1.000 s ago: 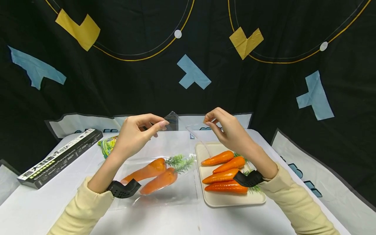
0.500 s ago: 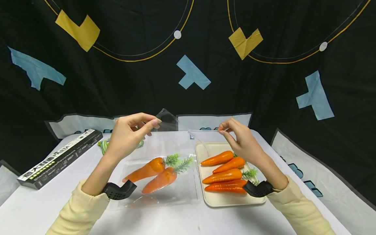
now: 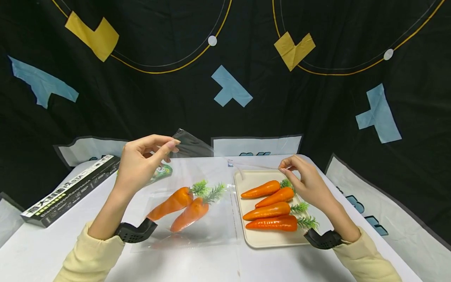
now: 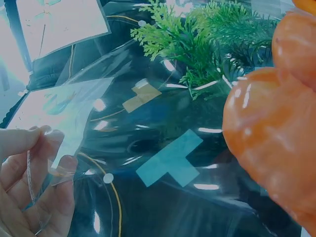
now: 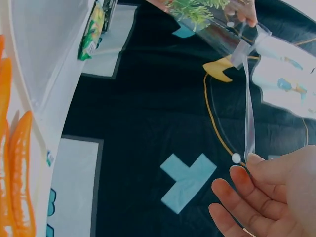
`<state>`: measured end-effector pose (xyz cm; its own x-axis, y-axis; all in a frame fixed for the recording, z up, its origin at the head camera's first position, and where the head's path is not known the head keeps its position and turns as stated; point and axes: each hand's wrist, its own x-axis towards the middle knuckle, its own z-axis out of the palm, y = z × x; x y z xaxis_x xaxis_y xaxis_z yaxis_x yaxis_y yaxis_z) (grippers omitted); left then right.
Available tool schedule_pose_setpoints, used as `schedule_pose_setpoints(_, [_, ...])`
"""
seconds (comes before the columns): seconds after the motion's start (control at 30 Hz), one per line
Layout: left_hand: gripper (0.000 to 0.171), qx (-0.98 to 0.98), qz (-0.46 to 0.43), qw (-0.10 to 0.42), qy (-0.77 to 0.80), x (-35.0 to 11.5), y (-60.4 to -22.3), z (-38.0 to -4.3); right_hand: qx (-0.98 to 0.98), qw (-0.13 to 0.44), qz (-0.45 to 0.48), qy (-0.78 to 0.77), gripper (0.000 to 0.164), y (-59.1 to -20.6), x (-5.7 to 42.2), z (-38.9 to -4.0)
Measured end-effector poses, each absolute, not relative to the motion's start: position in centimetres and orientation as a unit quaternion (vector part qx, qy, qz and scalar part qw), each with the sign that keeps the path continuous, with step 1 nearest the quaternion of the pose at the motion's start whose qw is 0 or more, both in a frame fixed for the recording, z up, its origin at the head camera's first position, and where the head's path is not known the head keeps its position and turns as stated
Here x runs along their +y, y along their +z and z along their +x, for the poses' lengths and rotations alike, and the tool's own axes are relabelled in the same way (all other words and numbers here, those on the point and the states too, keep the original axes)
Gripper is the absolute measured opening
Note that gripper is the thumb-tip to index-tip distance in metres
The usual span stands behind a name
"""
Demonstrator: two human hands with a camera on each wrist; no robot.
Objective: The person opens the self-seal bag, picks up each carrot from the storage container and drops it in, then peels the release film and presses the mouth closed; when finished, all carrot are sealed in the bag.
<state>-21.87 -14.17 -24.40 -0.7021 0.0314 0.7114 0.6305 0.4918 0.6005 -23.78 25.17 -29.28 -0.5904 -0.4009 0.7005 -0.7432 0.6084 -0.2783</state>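
A clear plastic bag [image 3: 192, 147] with two toy carrots [image 3: 190, 215] inside hangs from my left hand [image 3: 142, 160], whose thumb and fingers pinch its upper edge. The left wrist view shows the left hand [image 4: 37, 182] on the film, with the orange carrot tops [image 4: 271, 133] and green leaves close by. My right hand [image 3: 308, 182] pinches the end of a thin clear strip [image 5: 249, 113], above the tray's right part. In the right wrist view this strip runs taut from the right hand [image 5: 271, 192] to the bag's edge near the left hand [image 5: 244, 10].
A cream tray [image 3: 255, 242] holding several carrots [image 3: 267, 211] stands on the white table [image 3: 211, 266] at right. A black pasta box [image 3: 74, 192] lies at left, beside a green packet [image 3: 162, 172] partly hidden by the left arm. Black curtain hangs behind.
My right hand has moved right and down, drawing the strip's end with it. The left hand has moved left with the bag's edge, and the carrots inside have shifted slightly left.
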Motion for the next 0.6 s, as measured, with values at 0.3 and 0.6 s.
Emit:
schedule_pose_setpoints(0.3, [0.014, -0.796, -0.195, 0.331, -0.467, -14.7, -24.4, -21.8, -0.851, 0.293, 0.329, 0.287, 0.020, -30.9, 26.9, -23.6])
schedule_pose_setpoints(0.6, [0.016, -0.797, -0.183, 0.343, -0.462, -15.3, -24.2, -21.7, -0.870, 0.279, 0.297, 0.277, 0.017, -32.1, 28.1, -23.2])
